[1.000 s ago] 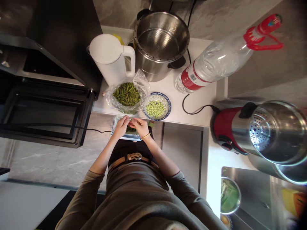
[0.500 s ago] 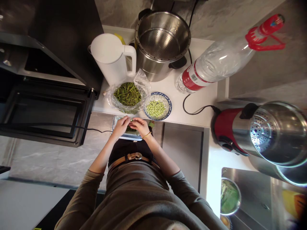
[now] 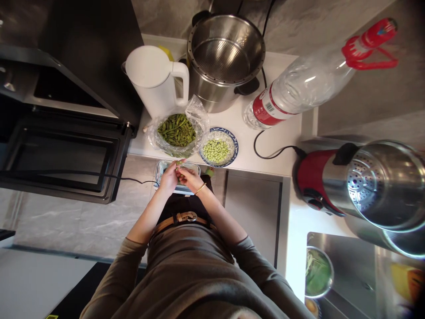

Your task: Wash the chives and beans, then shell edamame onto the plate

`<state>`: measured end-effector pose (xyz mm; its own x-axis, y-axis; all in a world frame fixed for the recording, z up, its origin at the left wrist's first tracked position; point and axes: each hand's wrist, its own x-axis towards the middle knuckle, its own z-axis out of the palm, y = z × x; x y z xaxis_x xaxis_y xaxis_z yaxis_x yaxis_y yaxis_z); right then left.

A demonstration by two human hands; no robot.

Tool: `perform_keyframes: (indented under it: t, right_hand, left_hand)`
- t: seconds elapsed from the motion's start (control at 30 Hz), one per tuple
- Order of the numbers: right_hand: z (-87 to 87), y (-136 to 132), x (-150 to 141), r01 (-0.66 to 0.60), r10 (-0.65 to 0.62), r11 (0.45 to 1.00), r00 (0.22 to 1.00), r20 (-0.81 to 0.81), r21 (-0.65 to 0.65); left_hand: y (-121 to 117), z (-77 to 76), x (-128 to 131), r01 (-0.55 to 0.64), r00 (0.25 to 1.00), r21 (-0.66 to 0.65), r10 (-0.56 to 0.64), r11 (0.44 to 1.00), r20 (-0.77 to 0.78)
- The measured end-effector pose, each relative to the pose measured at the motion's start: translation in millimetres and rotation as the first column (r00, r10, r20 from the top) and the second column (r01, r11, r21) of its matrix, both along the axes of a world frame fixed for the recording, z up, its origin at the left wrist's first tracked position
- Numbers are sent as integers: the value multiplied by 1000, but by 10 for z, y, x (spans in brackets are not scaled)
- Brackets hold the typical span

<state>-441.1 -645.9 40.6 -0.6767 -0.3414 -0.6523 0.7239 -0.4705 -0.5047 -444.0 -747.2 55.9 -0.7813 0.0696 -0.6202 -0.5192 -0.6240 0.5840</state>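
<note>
My left hand (image 3: pixel 169 178) and my right hand (image 3: pixel 191 179) meet in front of the counter edge, fingers closed around a small green soybean pod (image 3: pixel 179 163). The pod is partly hidden by the fingertips. Under both hands is a lined bin (image 3: pixel 197 169), its contents mostly covered by the hands. Just beyond, a clear plastic bag (image 3: pixel 198 116) stands open on the counter, full of green pods (image 3: pixel 177 130). To its right lies a blue-rimmed plate (image 3: pixel 235 142) with shelled green beans (image 3: pixel 215 151) on it.
Behind the bag stand a white pitcher (image 3: pixel 149 75) and a steel pot (image 3: pixel 215 95). A large water bottle (image 3: pixel 292 93) and a red-and-steel appliance (image 3: pixel 315 177) are to the right. At lower right, a bowl of greens (image 3: pixel 318 272) sits in the sink (image 3: pixel 352 266). An oven door (image 3: pixel 66 155) hangs open at left.
My hands have shifted slightly toward each other and turned, the left hand more upright. More of a green pod now shows between the fingertips. The bag and the plate have stayed put.
</note>
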Motion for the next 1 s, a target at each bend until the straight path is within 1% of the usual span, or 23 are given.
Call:
perform_keyframes:
  t: [0.13, 0.23, 0.3, 0.33, 0.37, 0.4, 0.43, 0.47, 0.53, 0.6, 0.63, 0.67, 0.77, 0.8, 0.83, 0.87, 1.0]
  right_hand:
    - [15, 3, -3, 47, -45, 995, 999, 22, -87]
    - [49, 59, 8, -1, 1, 992, 1000, -5, -126]
    - [68, 100, 30, -68, 62, 988, 997, -51, -137]
    - [72, 119, 42, -104, 94, 985, 993, -74, -137]
    - [73, 136, 54, -132, 120, 982, 989, -90, -135]
    - [70, 151, 62, -149, 137, 980, 986, -98, -129]
    - [62, 165, 66, -154, 143, 981, 985, -98, -120]
    - [50, 177, 66, -144, 134, 984, 987, -92, -109]
    - [18, 197, 53, -84, 78, 994, 994, -78, -76]
    - [-19, 212, 31, -10, 8, 999, 997, -71, -34]
    - [-37, 217, 21, 20, -20, 1000, 997, -70, -10]
    - [-53, 221, 12, 42, -41, 999, 997, -71, 12]
    - [-97, 218, 6, 90, -86, 994, 994, -70, 56]
    - [-109, 213, 10, 106, -102, 993, 993, -65, 59]
    - [-122, 207, 15, 121, -117, 991, 991, -57, 59]
    - [-134, 200, 21, 132, -130, 989, 990, -47, 59]
    - [-162, 196, 39, 133, -131, 988, 991, -19, 85]
  left_hand:
    - [18, -10, 35, 33, 999, 20, -33, 999, 4]
    - [-20, -29, 11, 21, 999, 10, -20, 1000, -30]
    - [-72, -54, -23, 4, 998, -73, -8, 997, -59]
    - [-107, -70, -41, -1, 997, -148, -10, 989, -74]
    - [-148, -88, -55, -4, 996, -245, -18, 970, -90]
    - [-193, -107, -63, -3, 993, -356, -38, 934, -108]
    - [-242, -128, -65, 13, 989, -472, -80, 881, -123]
    - [-291, -149, -60, 50, 980, -582, -153, 812, -130]
    - [-384, -189, -28, 156, 928, -758, -356, 633, -106]
    - [-449, -218, 18, 232, 845, -867, -532, 440, -44]
    - [-467, -223, 42, 237, 815, -904, -579, 355, -13]
    - [-472, -221, 63, 223, 798, -935, -602, 277, 12]
    - [-423, -163, 105, 132, 788, -989, -612, 61, 67]
    - [-390, -131, 111, 97, 781, -995, -620, 4, 74]
    - [-354, -96, 114, 62, 765, -997, -640, -40, 73]
    - [-318, -64, 116, 29, 740, -997, -669, -71, 70]
    - [-206, 10, 119, -41, 611, -991, -788, -128, 77]
